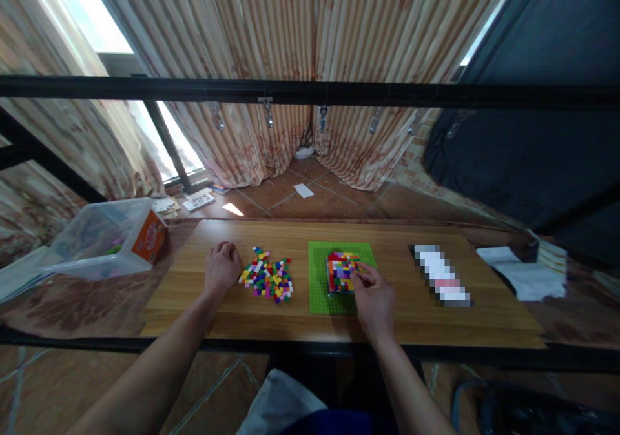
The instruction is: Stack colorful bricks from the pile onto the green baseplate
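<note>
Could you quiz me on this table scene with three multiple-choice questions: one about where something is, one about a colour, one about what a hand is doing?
1. Where is the loose pile of small bricks?
A. On the green baseplate
B. On the table, left of the green baseplate
C. Inside the plastic tub

2. What colour is the baseplate under the built block?
A. Green
B. Blue
C. White

3. What is the right hand doing?
A. Lying flat, far from everything
B. Holding a paper sheet
C. Fingers at the edge of the many-coloured brick block

Answers:
1 B, the pile lies on the bare wood between the left hand and the plate.
2 A, bright green shows around the block.
3 C, the fingertips meet the block's right side, seemingly pinched there.
</note>
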Available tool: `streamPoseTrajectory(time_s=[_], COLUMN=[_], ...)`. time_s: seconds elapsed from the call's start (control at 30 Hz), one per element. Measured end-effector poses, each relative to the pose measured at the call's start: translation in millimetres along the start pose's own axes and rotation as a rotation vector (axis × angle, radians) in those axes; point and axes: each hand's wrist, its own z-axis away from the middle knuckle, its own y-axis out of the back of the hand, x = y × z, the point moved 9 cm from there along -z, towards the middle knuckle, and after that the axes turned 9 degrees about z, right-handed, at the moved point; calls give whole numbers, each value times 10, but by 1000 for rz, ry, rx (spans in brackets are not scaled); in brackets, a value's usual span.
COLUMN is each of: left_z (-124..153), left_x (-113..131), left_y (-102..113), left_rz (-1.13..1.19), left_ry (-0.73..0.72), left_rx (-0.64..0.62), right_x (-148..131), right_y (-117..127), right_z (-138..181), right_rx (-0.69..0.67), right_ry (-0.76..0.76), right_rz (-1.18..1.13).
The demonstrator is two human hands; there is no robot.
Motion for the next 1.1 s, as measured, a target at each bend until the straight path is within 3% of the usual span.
streamPoseTrajectory(time_s=[0.6, 1.1], left_z=[17, 11], left_x=[37, 32], left_y=[5, 1], left_rz=[-34, 13], left_ry=[-9, 0], left_rx=[-10, -12], right_x=[21, -22], right_y=[-10, 20], right_z=[-104, -37], right_rx=[-35, 22], right_ry=[38, 31], right_rz=[80, 79])
